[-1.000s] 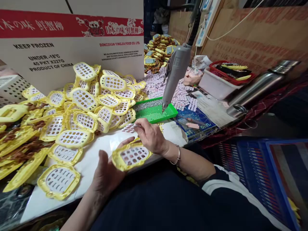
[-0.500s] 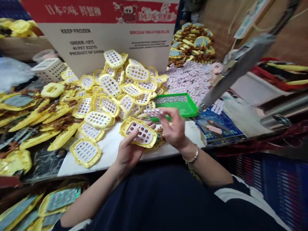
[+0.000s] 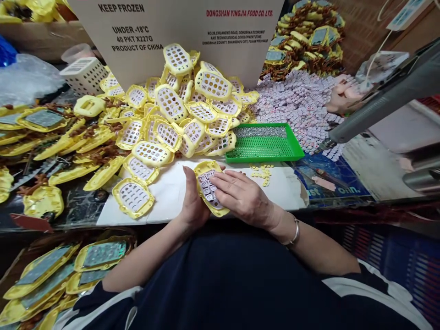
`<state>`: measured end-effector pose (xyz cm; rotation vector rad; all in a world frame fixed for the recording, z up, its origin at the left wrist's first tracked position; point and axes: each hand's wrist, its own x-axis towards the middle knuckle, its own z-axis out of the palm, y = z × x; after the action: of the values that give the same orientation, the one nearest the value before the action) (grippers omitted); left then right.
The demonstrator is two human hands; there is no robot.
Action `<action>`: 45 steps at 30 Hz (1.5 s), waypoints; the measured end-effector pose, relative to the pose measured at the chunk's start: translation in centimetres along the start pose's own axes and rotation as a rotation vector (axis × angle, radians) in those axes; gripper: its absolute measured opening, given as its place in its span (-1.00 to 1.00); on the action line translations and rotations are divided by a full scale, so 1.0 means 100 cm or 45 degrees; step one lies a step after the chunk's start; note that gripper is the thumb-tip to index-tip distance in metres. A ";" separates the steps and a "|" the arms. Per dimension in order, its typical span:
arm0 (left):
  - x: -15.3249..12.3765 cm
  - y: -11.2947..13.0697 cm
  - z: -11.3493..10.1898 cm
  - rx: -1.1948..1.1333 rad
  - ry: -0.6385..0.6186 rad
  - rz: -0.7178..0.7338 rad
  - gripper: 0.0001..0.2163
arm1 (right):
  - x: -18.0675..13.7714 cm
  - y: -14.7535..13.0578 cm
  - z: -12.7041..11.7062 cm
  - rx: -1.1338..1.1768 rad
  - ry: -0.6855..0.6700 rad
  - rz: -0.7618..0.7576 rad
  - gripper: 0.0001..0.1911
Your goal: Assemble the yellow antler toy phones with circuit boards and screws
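Observation:
My left hand [image 3: 194, 204] supports a yellow plastic shell [image 3: 220, 212] from below, its thumb up along the near side. Inside the shell lies a pale button pad [image 3: 207, 187] with rounded keys. The fingers of my right hand [image 3: 245, 198] are stretched out flat over the pad and hide its right part. Just right of the hands, small yellow button pieces [image 3: 263, 174] lie on the white sheet [image 3: 178, 204]. A single shell [image 3: 133, 198] with a white holed plate lies to the left.
Beyond the hands stand a heap of yellow shells [image 3: 171, 103] and a green tray [image 3: 295, 151] holding screws. Pale button pads [image 3: 292, 101] are piled behind it. A grey metal arm [image 3: 381, 98] reaches in from the right. Shells with circuit boards [image 3: 43, 118] crowd the left.
The button pad pinched in my right hand is now down in the shell, with my right fingers flat on it. The shell has turned more lengthwise towards me. The view has shifted.

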<state>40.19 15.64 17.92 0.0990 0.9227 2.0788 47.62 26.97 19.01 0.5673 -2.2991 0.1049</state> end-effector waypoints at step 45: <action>0.008 -0.003 0.013 0.016 0.141 0.187 -0.48 | -0.010 0.004 -0.028 0.768 -0.156 0.782 -0.81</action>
<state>40.42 17.08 18.48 0.0603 1.0220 2.2328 49.89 28.37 20.38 0.1285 -2.4774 1.1071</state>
